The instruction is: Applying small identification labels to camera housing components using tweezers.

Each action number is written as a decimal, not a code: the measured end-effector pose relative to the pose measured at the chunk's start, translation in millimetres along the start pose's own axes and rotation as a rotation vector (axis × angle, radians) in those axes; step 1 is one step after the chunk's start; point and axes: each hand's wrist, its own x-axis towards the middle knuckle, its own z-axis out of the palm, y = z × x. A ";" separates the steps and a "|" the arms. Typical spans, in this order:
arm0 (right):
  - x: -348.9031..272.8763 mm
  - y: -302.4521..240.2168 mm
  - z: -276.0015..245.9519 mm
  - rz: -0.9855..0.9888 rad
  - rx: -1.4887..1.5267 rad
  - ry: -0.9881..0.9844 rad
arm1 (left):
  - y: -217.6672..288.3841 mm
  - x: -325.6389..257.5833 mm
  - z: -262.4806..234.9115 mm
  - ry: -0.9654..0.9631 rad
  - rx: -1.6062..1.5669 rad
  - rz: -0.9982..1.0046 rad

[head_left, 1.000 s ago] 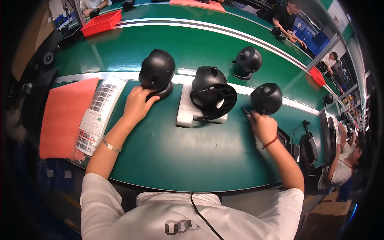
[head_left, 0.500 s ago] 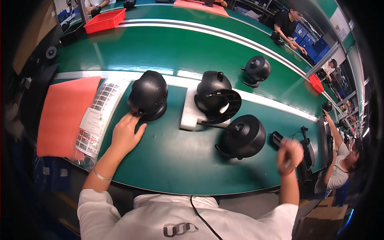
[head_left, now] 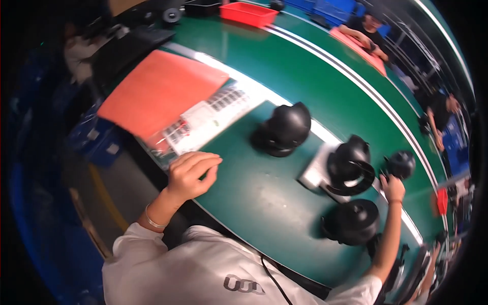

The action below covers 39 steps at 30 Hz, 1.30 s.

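My right arm stretches out over the bench, and my right hand (head_left: 394, 188) closes at the lower side of a round black device (head_left: 401, 163) on the green belt. Its fingertips are partly hidden there. My left hand (head_left: 194, 175) hovers near the bench's front edge, beside a bagged printed sheet. Its fingers lie together, its thumb stands apart, and nothing shows in it. Another black dome-shaped device (head_left: 290, 126) stands on the bench beyond that hand. A third, with an open curved base (head_left: 362, 184), rests on white foam (head_left: 316, 173). One more round black device (head_left: 357, 221) sits nearer me.
An orange-red mat (head_left: 162, 94) and the bagged printed sheet (head_left: 208, 119) lie at the left. Further back are a red tray (head_left: 248, 14) and a black tray (head_left: 202, 7). Across the belt, people work, one at an orange mat (head_left: 358, 48). Black parts lie at the right.
The view has swung to the left. My left hand has come away from the dome-shaped device. My right hand has moved forward from the bench's right side to the device on the belt.
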 end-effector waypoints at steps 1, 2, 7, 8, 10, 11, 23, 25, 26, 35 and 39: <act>-12.4 2.5 -7.4 -0.085 0.039 0.084 | -5.5 -13.2 -18.4 0.025 0.076 -0.075; -20.9 4.8 -2.3 -0.113 0.092 0.091 | -9.0 -27.0 -35.0 0.047 0.158 -0.136; -100.4 -5.1 -22.9 -0.069 0.031 0.022 | -53.2 -80.1 -65.0 0.095 0.413 -0.523; -113.4 -0.6 -10.4 -0.060 -0.006 0.067 | -58.3 -82.7 -65.7 0.098 0.434 -0.523; -142.9 -17.7 -22.5 -0.130 0.066 0.091 | -72.2 -82.9 -62.2 0.084 0.456 -0.435; -155.8 -17.9 -21.7 -0.113 0.068 0.045 | -80.7 -85.3 -59.6 0.111 0.397 -0.413; -266.3 -57.1 -77.6 0.217 0.372 0.143 | -100.2 -45.7 -63.5 -0.228 0.498 -0.010; -286.6 -74.8 -81.9 0.295 0.565 0.309 | -102.5 -45.3 -60.5 -0.150 0.505 0.040; -293.3 -87.5 -81.8 0.318 0.705 0.392 | -106.4 -47.5 -57.5 -0.114 0.531 0.068; -209.2 -137.8 -137.4 0.024 1.005 0.393 | -115.0 -61.5 -48.2 0.095 0.395 0.142; -197.5 -118.6 -145.1 -0.070 0.824 0.211 | -109.5 -52.5 -51.4 -0.097 0.430 0.162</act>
